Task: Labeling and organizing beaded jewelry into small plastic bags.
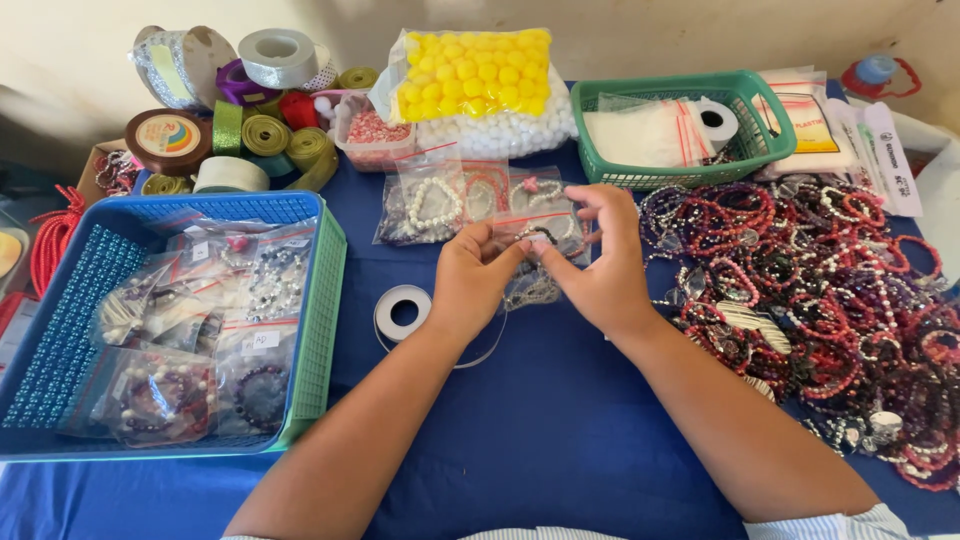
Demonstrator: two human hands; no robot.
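Over the blue tablecloth, my left hand and my right hand meet at the table's middle. Together they grip a small clear zip bag with a beaded bracelet inside, fingertips pinching its top edge. A second pale bracelet lies just under the hands. Three more clear bags of bracelets lie right behind the hands.
A blue and green basket of bagged bracelets stands at the left. A big heap of loose red and purple bracelets fills the right. A tape roll, ribbon spools, a bag of yellow pompoms and a green basket sit behind.
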